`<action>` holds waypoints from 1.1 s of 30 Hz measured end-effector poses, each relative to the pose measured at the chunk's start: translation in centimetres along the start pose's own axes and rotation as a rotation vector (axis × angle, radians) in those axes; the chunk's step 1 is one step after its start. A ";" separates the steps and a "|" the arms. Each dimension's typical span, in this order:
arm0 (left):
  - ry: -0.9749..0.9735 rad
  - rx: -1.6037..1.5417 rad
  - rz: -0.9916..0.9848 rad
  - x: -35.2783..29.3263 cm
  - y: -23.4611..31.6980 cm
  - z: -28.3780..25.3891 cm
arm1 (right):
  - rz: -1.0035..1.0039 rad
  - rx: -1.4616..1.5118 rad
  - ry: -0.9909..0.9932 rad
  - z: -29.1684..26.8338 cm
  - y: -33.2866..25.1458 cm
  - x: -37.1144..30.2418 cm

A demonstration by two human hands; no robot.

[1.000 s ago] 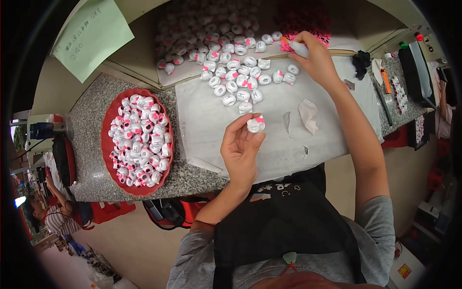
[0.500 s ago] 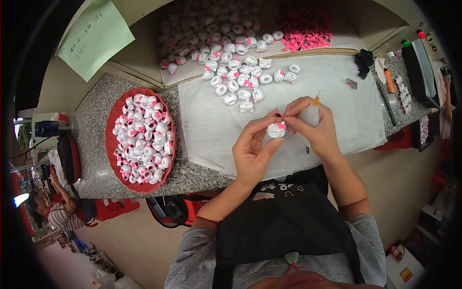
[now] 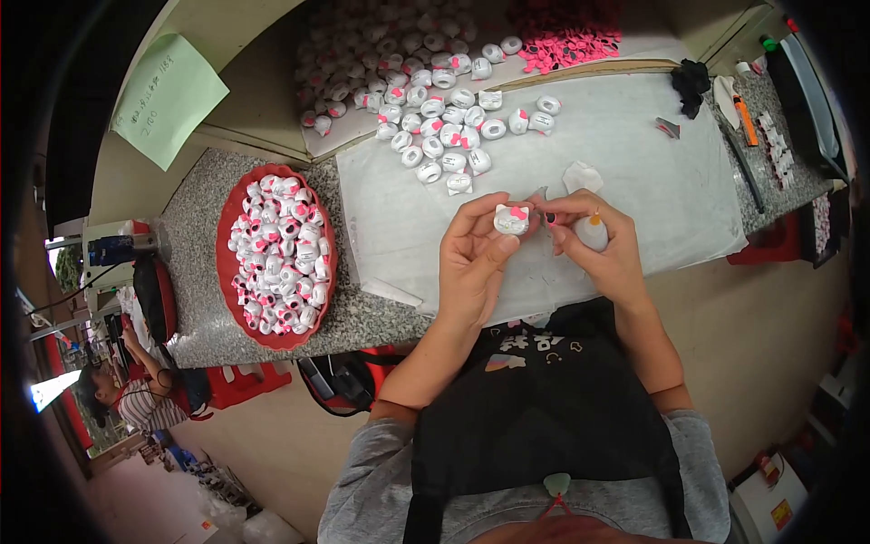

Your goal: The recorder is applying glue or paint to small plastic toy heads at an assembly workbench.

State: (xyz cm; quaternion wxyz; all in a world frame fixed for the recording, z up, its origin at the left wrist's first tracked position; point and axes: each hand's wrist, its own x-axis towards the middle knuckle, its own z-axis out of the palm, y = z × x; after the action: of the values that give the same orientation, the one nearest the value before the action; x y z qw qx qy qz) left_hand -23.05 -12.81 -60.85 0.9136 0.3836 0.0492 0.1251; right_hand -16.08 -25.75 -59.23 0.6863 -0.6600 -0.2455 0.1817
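Observation:
Between the thumb and fingers of my left hand (image 3: 473, 258) is a small white cat head (image 3: 511, 220) with a pink bow, its face turned up. Just to its right, my right hand (image 3: 609, 247) pinches a small pink piece with a dark face (image 3: 551, 219) at the fingertips. That same hand keeps a whitish squeeze bottle (image 3: 593, 236) with a yellow tip against its palm. The two hands are close together over a white sheet (image 3: 652, 181). Several more white cat heads (image 3: 444, 131) lie loose on the sheet beyond them.
A red scalloped basin (image 3: 237, 313) full of cat heads stands at left on the granite counter (image 3: 186, 272). Pink pieces (image 3: 571, 45) are heaped on the shelf at the back. A white scrap (image 3: 582, 176), an orange cutter (image 3: 745, 121) and a black cloth (image 3: 691, 86) lie to the right.
The cat head has turned and come apart from the right fingertips. My right hand has shifted slightly lower, and the bottle in it has tilted. A white scrap now shows beyond it.

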 end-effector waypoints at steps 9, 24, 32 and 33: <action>0.144 0.311 0.125 -0.2 0.2 0.4 | 0.148 0.302 0.061 -0.1 -0.4 -0.6; 0.025 0.578 0.250 -0.3 -0.4 0.3 | 0.127 0.306 -0.006 0.2 -1.0 -0.8; -0.001 0.617 0.264 -0.3 -0.5 0.3 | 0.158 0.338 0.050 0.4 -0.9 -0.8; -0.002 0.627 0.261 -0.3 -0.4 0.4 | 0.160 0.330 0.061 0.4 -0.9 -0.8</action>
State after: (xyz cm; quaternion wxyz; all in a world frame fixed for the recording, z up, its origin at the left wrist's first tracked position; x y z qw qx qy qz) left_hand -23.24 -13.44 -60.90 0.7273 0.6493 0.0348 0.2195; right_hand -17.01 -25.96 -58.45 0.7756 -0.5612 -0.1382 0.2537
